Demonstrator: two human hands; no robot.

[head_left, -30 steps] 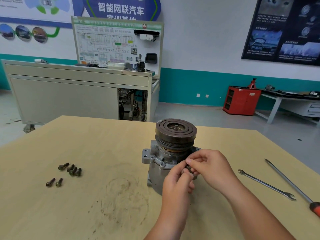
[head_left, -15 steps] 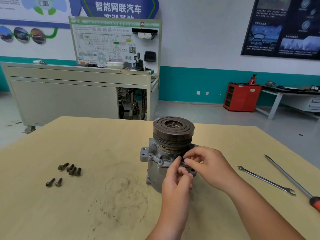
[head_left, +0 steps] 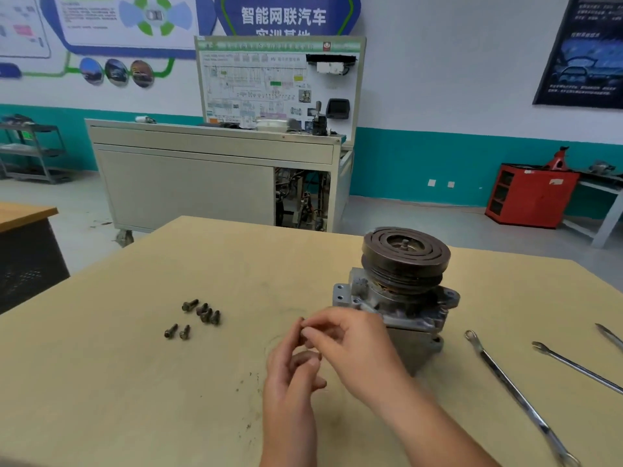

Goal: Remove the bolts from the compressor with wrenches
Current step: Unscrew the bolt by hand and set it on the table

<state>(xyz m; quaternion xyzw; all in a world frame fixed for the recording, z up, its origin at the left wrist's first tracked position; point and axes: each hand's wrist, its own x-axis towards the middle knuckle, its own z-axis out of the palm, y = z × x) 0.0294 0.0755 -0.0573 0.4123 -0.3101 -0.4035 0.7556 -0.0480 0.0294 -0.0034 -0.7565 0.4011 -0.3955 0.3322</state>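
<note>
The compressor (head_left: 413, 323) stands upright on the wooden table (head_left: 118, 382), with its dark grooved pulley (head_left: 406, 252) on top. My left hand (head_left: 291, 372) and my right hand (head_left: 354, 345) are just left of the compressor, clear of its body. Their fingertips meet in a pinch on a small dark bolt (head_left: 303, 333), which is mostly hidden by the fingers. Several removed bolts (head_left: 202, 311) lie in a loose group further left, with two more bolts (head_left: 177, 332) just in front of them. A long wrench (head_left: 505, 389) lies to the right of the compressor.
A second wrench (head_left: 573, 365) and the tip of another tool (head_left: 610, 337) lie near the table's right edge. Beyond the table stand a grey training cabinet (head_left: 202, 183), a dark desk (head_left: 27, 257) at left and a red cabinet (head_left: 532, 197) at right.
Both hands have come away from the compressor's flange and moved left with the small bolt pinched between them. The view has turned left, so the compressor now sits further right.
</note>
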